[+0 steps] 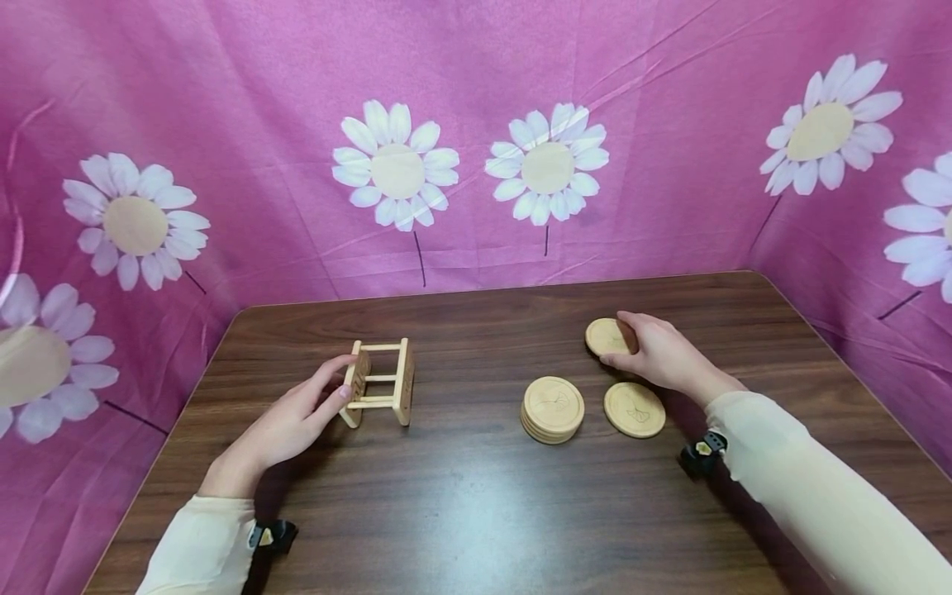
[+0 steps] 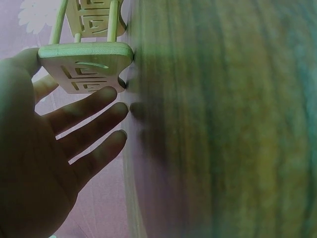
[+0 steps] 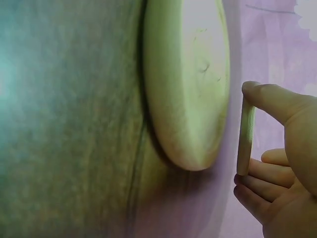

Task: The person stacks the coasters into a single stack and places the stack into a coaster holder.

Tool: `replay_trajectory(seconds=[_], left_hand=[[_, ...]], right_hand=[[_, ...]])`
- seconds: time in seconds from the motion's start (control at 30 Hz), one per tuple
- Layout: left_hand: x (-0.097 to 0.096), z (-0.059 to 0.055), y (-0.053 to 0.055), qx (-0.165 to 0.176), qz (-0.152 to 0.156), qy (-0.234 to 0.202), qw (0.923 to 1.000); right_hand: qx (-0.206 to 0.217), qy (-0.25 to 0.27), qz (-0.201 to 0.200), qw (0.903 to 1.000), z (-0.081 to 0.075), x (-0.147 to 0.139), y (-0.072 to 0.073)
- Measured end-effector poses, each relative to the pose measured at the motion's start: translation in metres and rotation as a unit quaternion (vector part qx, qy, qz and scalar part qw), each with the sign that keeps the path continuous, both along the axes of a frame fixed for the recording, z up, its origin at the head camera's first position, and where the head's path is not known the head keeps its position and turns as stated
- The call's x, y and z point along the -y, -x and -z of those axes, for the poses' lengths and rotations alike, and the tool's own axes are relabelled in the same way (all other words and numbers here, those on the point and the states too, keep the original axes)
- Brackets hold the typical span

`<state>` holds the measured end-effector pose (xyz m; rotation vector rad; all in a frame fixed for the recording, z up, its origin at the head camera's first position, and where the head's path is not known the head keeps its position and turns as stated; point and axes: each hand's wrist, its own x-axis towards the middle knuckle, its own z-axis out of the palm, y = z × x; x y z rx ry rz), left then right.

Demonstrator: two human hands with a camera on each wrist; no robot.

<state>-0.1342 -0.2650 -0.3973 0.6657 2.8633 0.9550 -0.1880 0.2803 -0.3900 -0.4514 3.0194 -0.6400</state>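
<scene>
At the left of the head view stands a wooden coaster holder (image 1: 402, 384), two carved side panels joined by rods. My left hand (image 1: 293, 417) holds its left panel by thumb and forefinger, the other fingers spread out in the left wrist view. On the right, my right hand (image 1: 662, 351) grips a round wooden coaster (image 1: 606, 337) by its edges between thumb and fingers. The right wrist view shows this coaster (image 3: 246, 139) edge-on, above the table. Nearer me lies a single coaster (image 1: 635, 410) with an engraved leaf. Beside it is a stack of several coasters (image 1: 553, 406).
All of this is on a dark wood-grain table (image 1: 461, 504). A pink cloth (image 1: 283, 99) printed with white daisies hangs behind and along both sides. Each wrist carries a small black strap device (image 1: 702, 453).
</scene>
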Motion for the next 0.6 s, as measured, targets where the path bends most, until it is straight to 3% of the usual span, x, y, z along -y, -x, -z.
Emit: replay_trajectory(seconds=[0.17,0.6], left_hand=[[-0.001,0.000,0.000,-0.002,-0.002,0.000,1.0000],[-0.001,0.001,0.000,-0.002,-0.002,0.000,1.0000]], right_hand=[[-0.020,0.005,-0.014,0.9997,-0.006,0.001,-0.009],[-0.017,0.023,-0.031,0.9991,-0.021,0.014,-0.033]])
